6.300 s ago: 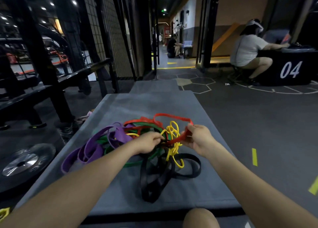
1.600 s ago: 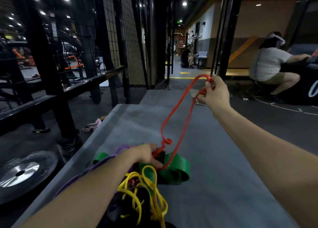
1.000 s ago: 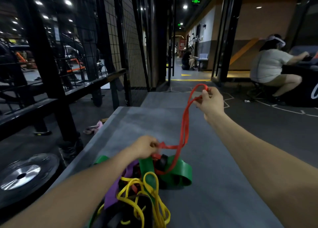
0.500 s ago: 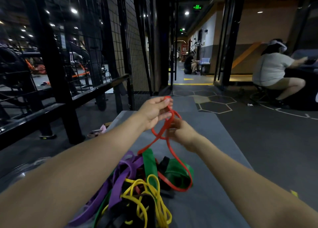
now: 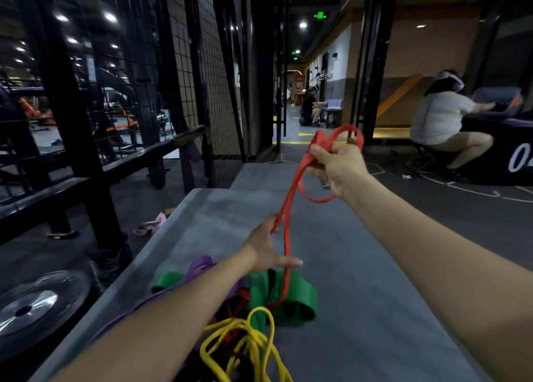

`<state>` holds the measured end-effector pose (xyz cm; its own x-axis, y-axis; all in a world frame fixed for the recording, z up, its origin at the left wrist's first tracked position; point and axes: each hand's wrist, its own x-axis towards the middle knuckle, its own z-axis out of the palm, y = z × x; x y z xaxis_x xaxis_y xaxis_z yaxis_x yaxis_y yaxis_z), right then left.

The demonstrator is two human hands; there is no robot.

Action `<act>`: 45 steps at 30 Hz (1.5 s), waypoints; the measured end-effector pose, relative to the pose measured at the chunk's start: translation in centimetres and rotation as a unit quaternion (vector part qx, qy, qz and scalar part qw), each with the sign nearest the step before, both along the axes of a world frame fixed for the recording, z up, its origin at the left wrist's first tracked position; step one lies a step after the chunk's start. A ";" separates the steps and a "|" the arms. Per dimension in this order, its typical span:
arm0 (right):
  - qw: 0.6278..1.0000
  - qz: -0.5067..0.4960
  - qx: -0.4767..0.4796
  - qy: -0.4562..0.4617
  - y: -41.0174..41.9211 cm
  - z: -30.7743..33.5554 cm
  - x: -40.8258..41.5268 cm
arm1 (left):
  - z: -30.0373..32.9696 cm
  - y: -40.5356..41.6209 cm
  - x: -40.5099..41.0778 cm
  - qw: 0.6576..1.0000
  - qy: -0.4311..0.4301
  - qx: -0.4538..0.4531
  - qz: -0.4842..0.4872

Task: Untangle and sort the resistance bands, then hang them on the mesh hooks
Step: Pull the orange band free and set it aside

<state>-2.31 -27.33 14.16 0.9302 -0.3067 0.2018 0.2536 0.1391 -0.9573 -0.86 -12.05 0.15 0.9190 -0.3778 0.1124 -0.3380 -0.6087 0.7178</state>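
Head view: the right hand, raised at about one o'clock from the pile, grips the upper loops of the red band with curled fingers. From there the band runs down toward seven o'clock, past the left hand, whose fingers are spread, fingertips touching the strand. Its lower end sinks into the green band, beside the purple band and yellow band, on the grey bench.

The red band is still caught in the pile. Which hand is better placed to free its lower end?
Probably the left hand. It sits low, just above the pile, with the red band running through its fingers toward the green band. The right hand is raised, gripping the band's upper loops, so it serves better as the anchor.
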 end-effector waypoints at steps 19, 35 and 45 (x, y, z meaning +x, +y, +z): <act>0.940 0.181 -0.177 0.230 2.2 -7.9 -1.4 | 15.7 -3.6 3.7 0.918 0.196 -0.343 0.043; 0.960 0.258 -0.043 0.095 3.7 -9.3 -3.8 | 13.7 -4.1 3.4 0.838 0.213 -0.503 0.003; 0.997 0.052 -0.015 0.064 1.1 -6.0 -0.9 | 2.3 4.7 -1.9 0.996 0.054 -0.064 0.003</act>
